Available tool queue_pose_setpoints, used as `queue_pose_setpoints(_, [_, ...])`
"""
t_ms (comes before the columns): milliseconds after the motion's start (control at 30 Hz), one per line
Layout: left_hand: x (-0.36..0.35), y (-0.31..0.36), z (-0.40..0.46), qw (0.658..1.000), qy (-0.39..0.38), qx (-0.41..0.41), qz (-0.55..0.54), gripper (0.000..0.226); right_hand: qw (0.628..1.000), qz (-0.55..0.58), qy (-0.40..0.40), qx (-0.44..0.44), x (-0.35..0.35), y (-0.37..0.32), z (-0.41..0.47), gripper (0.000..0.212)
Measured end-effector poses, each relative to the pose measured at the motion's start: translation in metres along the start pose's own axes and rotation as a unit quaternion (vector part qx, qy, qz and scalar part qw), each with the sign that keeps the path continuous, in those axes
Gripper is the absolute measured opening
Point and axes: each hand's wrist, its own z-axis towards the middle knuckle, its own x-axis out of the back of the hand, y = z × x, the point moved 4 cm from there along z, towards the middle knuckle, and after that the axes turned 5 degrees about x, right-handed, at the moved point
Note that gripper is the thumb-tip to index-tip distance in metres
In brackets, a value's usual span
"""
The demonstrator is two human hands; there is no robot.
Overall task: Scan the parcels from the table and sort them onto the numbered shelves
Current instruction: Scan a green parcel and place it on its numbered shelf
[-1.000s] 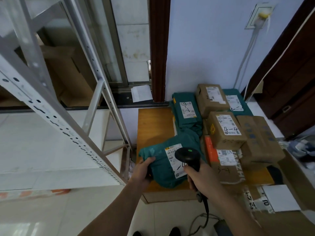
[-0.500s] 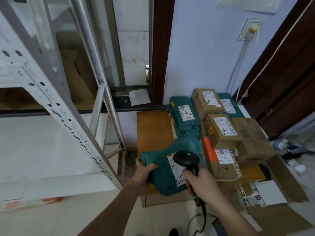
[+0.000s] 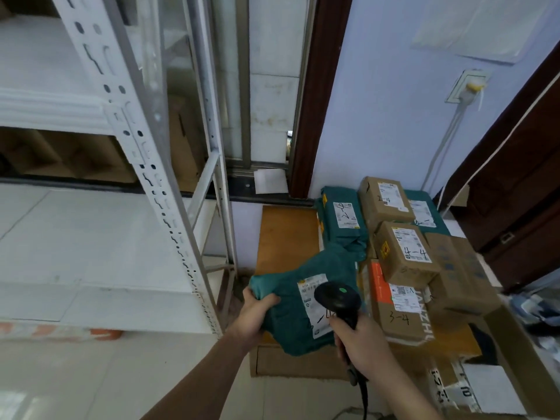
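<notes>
My left hand (image 3: 254,313) grips the left corner of a soft green mailer bag (image 3: 291,307) that hangs over the front edge of the wooden table (image 3: 285,234). The bag's white label faces up. My right hand (image 3: 360,344) is closed around the handle of a black barcode scanner (image 3: 338,298), whose head sits just over that label and shows a green light. Behind lie more parcels: a green bag (image 3: 341,219), a brown box marked 2-4 (image 3: 385,201), one marked 4-4 (image 3: 406,253) and one marked 3-4 (image 3: 400,313).
A white metal shelf rack (image 3: 145,153) with slotted posts stands at the left, close to the table. An open cardboard carton (image 3: 515,353) sits at the right. The scanner's cable (image 3: 363,398) hangs down below my right hand. A dark wooden door (image 3: 515,177) is at the far right.
The view has tilted up, showing more of the rack. Both hands keep their holds; the green bag has been drawn slightly toward the table's front edge.
</notes>
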Motion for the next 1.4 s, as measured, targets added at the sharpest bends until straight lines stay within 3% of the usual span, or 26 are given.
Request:
queue_pose_setpoints(133, [-0.009,-0.012,-0.021,0.999,0.028,-0.028,-0.025,0.112,1.0,0.01,-0.017,0.019,0.017,0.005,-0.011,0.02])
queue_pose_setpoints(467, [-0.014,-0.046,-0.071,0.986,0.088,-0.07,-0.124,0.094,0.994,0.017,-0.092,0.058,0.039,0.017,-0.041,0.015])
queue_pose_setpoints(600, [0.002,-0.042,-0.099,0.979,0.113,-0.093,-0.141,0.076,0.987,0.023,-0.136,0.087,0.024,0.002,-0.053,0.015])
queue_pose_setpoints(933, [0.122,0.013,-0.185,0.943,0.16,-0.183,-0.23,0.086,0.949,-0.017,-0.235,0.209,-0.078,-0.098,-0.071,0.026])
queue_pose_setpoints(1033, [0.163,0.037,-0.216,0.926,0.181,-0.214,-0.251,0.071,0.941,-0.013,-0.244,0.236,-0.121,-0.126,-0.082,0.025])
queue_pose_setpoints(1400, [0.282,0.145,-0.308,0.885,0.21,-0.333,-0.25,0.081,0.906,0.025,-0.274,0.32,-0.225,-0.276,-0.123,0.015])
